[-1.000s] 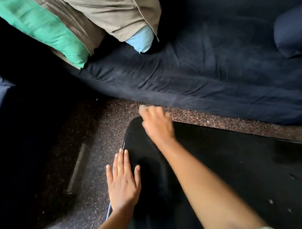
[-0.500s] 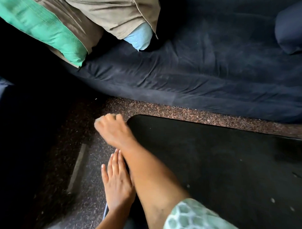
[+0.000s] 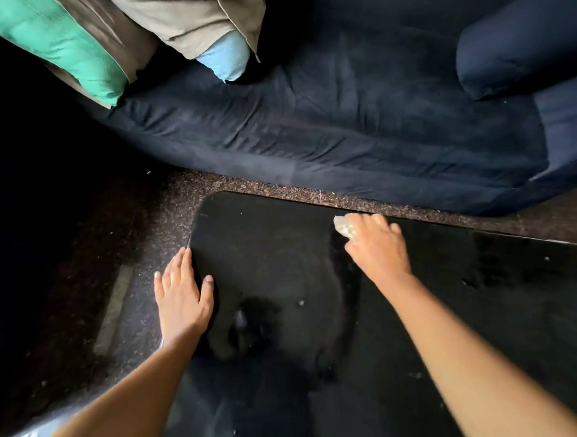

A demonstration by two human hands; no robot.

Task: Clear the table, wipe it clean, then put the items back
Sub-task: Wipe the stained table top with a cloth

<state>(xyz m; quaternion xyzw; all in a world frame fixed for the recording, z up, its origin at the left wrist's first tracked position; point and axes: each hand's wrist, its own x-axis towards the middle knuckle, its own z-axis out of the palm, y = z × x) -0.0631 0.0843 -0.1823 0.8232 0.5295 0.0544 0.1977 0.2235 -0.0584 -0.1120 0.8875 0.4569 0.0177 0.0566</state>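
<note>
Our right hand (image 3: pixel 376 246) grips a small cloth (image 3: pixel 344 227) at the bench's (image 3: pixel 311 268) far edge; our left hand (image 3: pixel 183 299) lies flat and open, bracing. We should overlap strokes toward the remaining specks.

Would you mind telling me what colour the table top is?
The table top is glossy black, seen best in the head view.

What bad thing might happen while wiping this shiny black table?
The right hand holds its small cloth at the table's far edge, so dirt may fall onto the floor. White specks nearer the middle might get missed. The left hand may leave smudges on the glossy top.
</note>
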